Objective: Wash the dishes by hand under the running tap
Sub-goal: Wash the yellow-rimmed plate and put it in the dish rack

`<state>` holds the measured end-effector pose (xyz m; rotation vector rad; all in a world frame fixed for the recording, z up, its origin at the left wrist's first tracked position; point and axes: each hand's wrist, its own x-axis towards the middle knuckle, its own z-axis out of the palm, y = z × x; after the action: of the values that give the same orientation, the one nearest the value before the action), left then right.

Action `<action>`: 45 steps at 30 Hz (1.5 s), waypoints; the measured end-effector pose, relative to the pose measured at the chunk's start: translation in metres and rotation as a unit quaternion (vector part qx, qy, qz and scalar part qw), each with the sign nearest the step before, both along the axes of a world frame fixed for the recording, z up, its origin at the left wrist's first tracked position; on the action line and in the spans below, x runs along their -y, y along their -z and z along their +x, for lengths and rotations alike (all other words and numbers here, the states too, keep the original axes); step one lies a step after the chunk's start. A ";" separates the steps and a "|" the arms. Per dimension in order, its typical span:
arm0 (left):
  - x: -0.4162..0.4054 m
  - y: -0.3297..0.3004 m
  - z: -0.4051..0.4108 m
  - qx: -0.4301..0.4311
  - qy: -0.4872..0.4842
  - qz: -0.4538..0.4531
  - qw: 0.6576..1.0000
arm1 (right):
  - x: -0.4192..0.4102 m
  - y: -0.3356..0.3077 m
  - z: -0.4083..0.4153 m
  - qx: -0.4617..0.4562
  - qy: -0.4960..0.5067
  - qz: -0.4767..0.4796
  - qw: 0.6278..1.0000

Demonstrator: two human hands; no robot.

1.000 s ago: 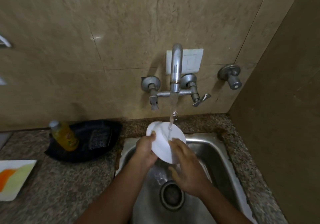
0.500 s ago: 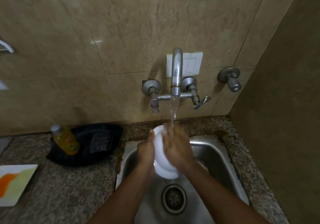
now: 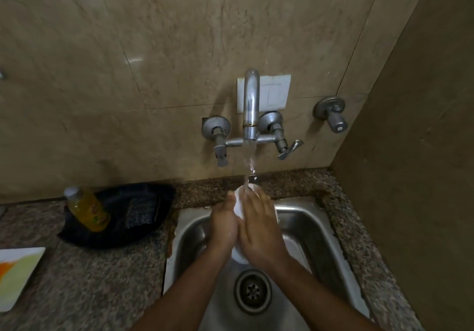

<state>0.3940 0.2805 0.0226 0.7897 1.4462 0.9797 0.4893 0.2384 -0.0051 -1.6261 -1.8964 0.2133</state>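
white plate [image 3: 238, 209] held on edge over the steel sink [image 3: 314, 224], sandwiched between both hands and mostly hidden by them; only its top rim and a bottom sliver show. left hand [image 3: 222, 224] grips the plate's left side, thumb up along the rim. right hand [image 3: 259, 225] lies flat against the plate's face, fingers straight, pointing up toward the tap [image 3: 250, 105]. water stream [image 3: 248, 169] lands on the plate's top edge at the right fingertips. drain [image 3: 253, 291] sits below the hands.
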 end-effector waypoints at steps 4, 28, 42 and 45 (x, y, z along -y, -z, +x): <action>0.004 -0.001 -0.001 -0.099 0.026 0.049 0.994 | -0.023 -0.003 0.004 -0.096 0.094 -0.096 0.986; 0.015 -0.009 0.011 -0.028 0.025 -0.005 0.999 | -0.014 -0.010 0.008 0.030 0.096 -0.073 0.992; -0.001 -0.004 -0.021 0.446 -0.134 -0.161 0.870 | 0.012 0.014 0.023 -0.004 -0.045 0.004 0.999; 0.000 0.011 -0.022 0.433 -0.167 -0.126 0.877 | 0.002 0.013 0.033 -0.356 0.051 -0.124 0.925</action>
<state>0.3718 0.2801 0.0115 -0.1343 0.8786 1.1622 0.5220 0.2363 -0.0183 -1.5094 -1.2549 0.8989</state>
